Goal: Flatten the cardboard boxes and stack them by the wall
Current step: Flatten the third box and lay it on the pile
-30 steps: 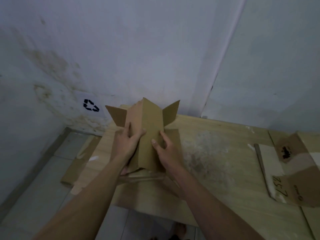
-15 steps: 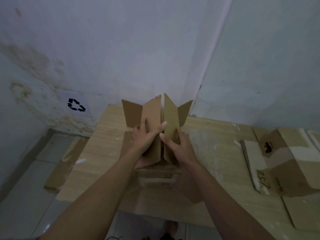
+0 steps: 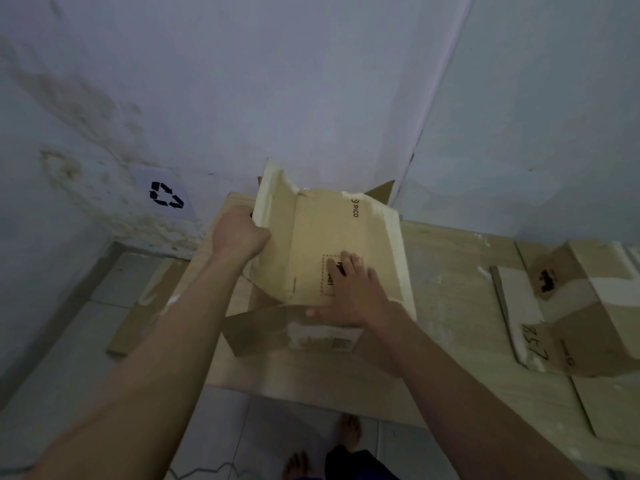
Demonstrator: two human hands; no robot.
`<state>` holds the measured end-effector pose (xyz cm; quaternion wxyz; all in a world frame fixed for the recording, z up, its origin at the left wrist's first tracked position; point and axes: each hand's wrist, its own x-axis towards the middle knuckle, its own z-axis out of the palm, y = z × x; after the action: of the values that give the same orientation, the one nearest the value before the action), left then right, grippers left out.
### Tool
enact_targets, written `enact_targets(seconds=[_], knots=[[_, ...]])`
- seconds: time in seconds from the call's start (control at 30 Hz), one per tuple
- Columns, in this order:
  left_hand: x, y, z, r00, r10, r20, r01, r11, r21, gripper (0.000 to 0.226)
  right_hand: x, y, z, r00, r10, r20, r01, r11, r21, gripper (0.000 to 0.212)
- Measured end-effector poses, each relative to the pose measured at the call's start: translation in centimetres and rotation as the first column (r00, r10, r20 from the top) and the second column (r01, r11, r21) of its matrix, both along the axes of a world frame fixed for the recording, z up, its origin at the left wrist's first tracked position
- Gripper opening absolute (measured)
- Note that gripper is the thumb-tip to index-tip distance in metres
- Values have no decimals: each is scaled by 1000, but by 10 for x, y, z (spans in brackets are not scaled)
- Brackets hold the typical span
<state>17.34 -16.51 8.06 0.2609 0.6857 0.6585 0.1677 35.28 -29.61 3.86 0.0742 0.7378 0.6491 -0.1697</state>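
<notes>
where box (image 3: 329,237) reads "pico", hands press, grip.

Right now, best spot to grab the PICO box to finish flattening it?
Take the PICO box by its raised left edge, from the left, where the left hand already grips: that panel stands up free. The right hand presses the flat face, which offers no edge to hold.

One head-worn wide-angle view looks steeply down and forward, close over the pale wooden worktop (image 3: 450,289), facing the white wall corner (image 3: 433,133).
</notes>
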Motion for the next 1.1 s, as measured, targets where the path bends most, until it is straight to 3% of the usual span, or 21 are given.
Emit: enact_targets(seconds=[0.07, 0.17, 0.37, 0.63, 0.77, 0.87, 1.0, 1.1], knots=[[-12, -6, -10, 991, 1, -133, -2, 1000, -9, 42, -6, -8, -28, 1000, -9, 14, 8, 999, 41, 120], [-32, -25, -35, 984, 40, -174, -46, 999, -28, 62, -2, -11, -42, 999, -28, 22, 25, 988, 153, 119], [-33, -55, -80, 990, 137, -24, -137, 991, -4, 49, 10, 7, -50, 999, -18, -27, 22, 987, 159, 120], [-2, -14, -100, 980, 181, 79, -194, 960, 204, 27, 33, 58, -71, 999, 0, -37, 6, 987, 160, 112], [6, 6, -126, 981, 186, 63, -194, 968, 162, 29, 38, 67, -106, 999, -30, -39, 33, 997, 77, 105], [7, 6, -155, 981, 191, 32, -192, 980, 52, 27, 40, 59, -144, 990, -38, -137, 33, 999, -36, 99], [2, 1, -209, 984, 160, -76, -166, 983, -80, 24, 42, 49, -199, 982, -48, -184, 6, 974, -225, 94], [-6, 5, -234, 970, 172, -171, -196, 971, -137, 26, 41, 48, -221, 979, -43, -199, -5, 973, -231, 92]])
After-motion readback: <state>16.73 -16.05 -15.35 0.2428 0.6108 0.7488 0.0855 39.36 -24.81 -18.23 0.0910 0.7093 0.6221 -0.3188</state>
